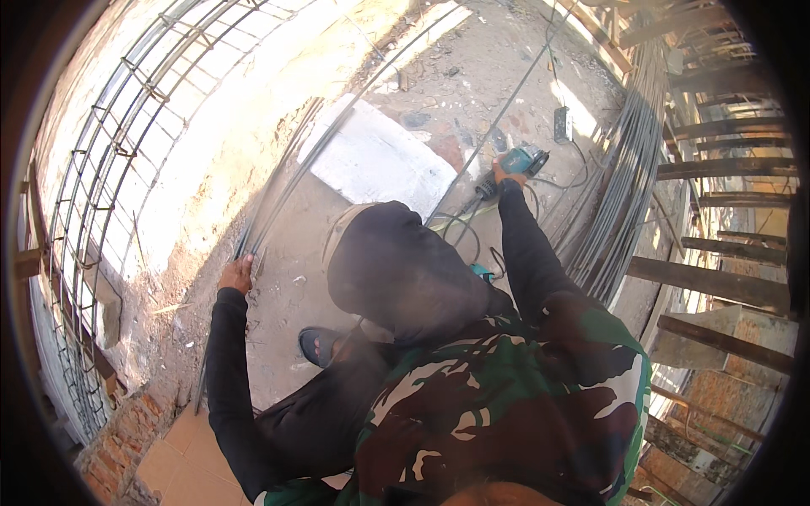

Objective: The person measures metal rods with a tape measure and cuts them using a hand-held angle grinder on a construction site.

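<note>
My left hand (237,275), on the left, is closed on several thin steel rods (287,187) that run up and away from it over the dirt. Ahead and to the right, my right hand (508,174) grips a teal and black angle grinder (526,159) low over the ground. Its cord loops back across the floor. Between my hands lies a pale rectangular slab (384,156), with the rods crossing its left edge. One long single rod (511,99) passes by the slab's right side, near the grinder.
A rebar cage (126,152) stands along the left. Many loose rods (620,185) lie bundled at the right, beside timber beams (717,282). A power strip (563,125) lies beyond the grinder. Broken brickwork (126,434) and tiles (190,464) are at lower left.
</note>
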`<state>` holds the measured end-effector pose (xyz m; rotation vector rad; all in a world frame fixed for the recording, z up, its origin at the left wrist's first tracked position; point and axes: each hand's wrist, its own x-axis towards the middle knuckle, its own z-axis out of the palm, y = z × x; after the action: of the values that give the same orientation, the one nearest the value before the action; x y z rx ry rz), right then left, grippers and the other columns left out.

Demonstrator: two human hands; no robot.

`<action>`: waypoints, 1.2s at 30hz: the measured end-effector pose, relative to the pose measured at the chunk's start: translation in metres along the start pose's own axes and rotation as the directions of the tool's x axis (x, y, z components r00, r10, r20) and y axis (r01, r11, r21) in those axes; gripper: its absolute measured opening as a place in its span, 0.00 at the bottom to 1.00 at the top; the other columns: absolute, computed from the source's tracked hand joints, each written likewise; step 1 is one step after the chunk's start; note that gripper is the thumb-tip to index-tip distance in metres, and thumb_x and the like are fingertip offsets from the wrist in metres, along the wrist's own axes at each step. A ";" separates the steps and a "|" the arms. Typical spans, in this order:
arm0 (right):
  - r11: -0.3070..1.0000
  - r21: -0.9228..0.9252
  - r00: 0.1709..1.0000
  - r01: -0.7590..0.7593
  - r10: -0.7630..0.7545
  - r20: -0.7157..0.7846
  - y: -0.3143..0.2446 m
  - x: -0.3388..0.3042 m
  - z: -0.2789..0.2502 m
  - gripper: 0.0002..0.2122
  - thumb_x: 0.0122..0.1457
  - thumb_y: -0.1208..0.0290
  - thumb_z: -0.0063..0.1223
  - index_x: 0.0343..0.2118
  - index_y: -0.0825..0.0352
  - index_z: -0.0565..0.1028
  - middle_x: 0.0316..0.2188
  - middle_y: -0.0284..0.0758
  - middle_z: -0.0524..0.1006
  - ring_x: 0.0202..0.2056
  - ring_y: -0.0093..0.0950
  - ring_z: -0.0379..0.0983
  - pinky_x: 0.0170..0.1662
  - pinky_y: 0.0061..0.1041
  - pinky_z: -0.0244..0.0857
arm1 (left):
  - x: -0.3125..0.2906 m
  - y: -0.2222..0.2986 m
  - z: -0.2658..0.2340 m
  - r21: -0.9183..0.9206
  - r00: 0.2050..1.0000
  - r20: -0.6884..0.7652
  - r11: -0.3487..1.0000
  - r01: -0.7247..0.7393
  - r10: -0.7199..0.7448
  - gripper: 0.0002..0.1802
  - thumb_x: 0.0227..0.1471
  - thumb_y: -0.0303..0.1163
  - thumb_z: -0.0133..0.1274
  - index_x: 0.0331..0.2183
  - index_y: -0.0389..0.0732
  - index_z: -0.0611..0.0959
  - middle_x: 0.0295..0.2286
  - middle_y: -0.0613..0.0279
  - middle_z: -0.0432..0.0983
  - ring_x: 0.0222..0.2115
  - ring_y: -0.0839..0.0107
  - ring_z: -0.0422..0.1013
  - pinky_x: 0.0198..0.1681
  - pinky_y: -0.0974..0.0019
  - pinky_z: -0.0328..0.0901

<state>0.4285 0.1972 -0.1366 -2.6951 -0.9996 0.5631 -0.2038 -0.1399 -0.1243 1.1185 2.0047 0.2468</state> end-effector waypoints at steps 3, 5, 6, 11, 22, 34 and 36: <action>0.990 -0.053 0.990 -0.129 0.131 0.047 -0.035 -0.034 0.031 0.56 0.34 0.42 0.72 0.56 0.79 0.49 0.53 0.57 0.65 0.53 0.48 0.68 0.56 0.41 0.64 | -0.018 -0.028 -0.011 0.189 0.988 -0.146 0.982 -0.029 0.057 0.34 0.60 0.58 0.37 0.35 0.34 0.80 0.23 0.43 0.75 0.26 0.50 0.74 0.34 0.54 0.66; 0.977 -0.053 0.979 -0.206 0.206 0.001 -0.036 -0.021 0.031 0.52 0.32 0.49 0.75 0.53 0.75 0.52 0.50 0.54 0.67 0.49 0.46 0.71 0.53 0.40 0.68 | -0.017 -0.008 -0.004 0.231 0.981 -0.178 0.972 -0.035 0.077 0.34 0.61 0.57 0.36 0.38 0.34 0.80 0.31 0.39 0.77 0.34 0.45 0.73 0.41 0.51 0.65; 0.971 -0.026 0.970 -0.237 0.238 0.048 -0.037 -0.030 0.034 0.49 0.32 0.53 0.76 0.51 0.73 0.54 0.49 0.53 0.68 0.48 0.45 0.72 0.51 0.40 0.69 | -0.023 -0.010 -0.007 0.222 0.985 -0.170 0.975 -0.004 0.042 0.33 0.61 0.57 0.36 0.39 0.35 0.80 0.33 0.39 0.76 0.37 0.44 0.72 0.43 0.51 0.65; 0.975 0.129 0.967 -0.179 0.199 -0.157 -0.011 -0.021 0.027 0.44 0.36 0.66 0.72 0.54 0.74 0.55 0.43 0.52 0.72 0.41 0.42 0.76 0.43 0.34 0.73 | -0.020 -0.009 -0.007 0.158 0.990 -0.142 0.987 -0.002 0.025 0.33 0.62 0.56 0.35 0.40 0.36 0.80 0.37 0.39 0.76 0.40 0.43 0.71 0.44 0.50 0.64; 0.397 0.892 0.924 0.215 -0.378 -0.055 -0.008 -0.057 -0.094 0.17 0.40 0.75 0.58 0.34 0.76 0.69 0.26 0.39 0.72 0.22 0.34 0.71 0.26 0.32 0.69 | -0.021 0.012 -0.017 -0.048 0.993 -0.106 0.997 -0.056 0.050 0.37 0.60 0.60 0.35 0.31 0.32 0.79 0.20 0.50 0.75 0.23 0.55 0.74 0.32 0.54 0.68; 0.116 0.964 0.131 -0.238 -0.980 0.150 -0.168 -0.166 -0.133 0.30 0.50 0.68 0.55 0.55 0.76 0.62 0.48 0.47 0.70 0.48 0.37 0.69 0.54 0.38 0.65 | -0.030 0.234 -0.084 0.040 0.669 -0.499 0.786 -0.617 0.551 0.26 0.59 0.53 0.43 0.37 0.38 0.77 0.31 0.50 0.77 0.32 0.51 0.73 0.36 0.51 0.66; 0.150 0.969 0.146 -0.196 -0.973 0.180 -0.193 -0.225 -0.127 0.34 0.46 0.68 0.54 0.57 0.76 0.59 0.49 0.47 0.68 0.50 0.37 0.67 0.57 0.36 0.61 | -0.035 0.302 -0.063 -0.235 0.732 -0.362 0.704 -0.671 0.577 0.36 0.55 0.62 0.45 0.44 0.35 0.76 0.35 0.47 0.78 0.38 0.50 0.74 0.42 0.53 0.67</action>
<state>0.2138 0.1844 0.1031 -0.4995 -1.1671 1.8447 -0.0511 0.0228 0.0914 1.5610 1.6108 1.1270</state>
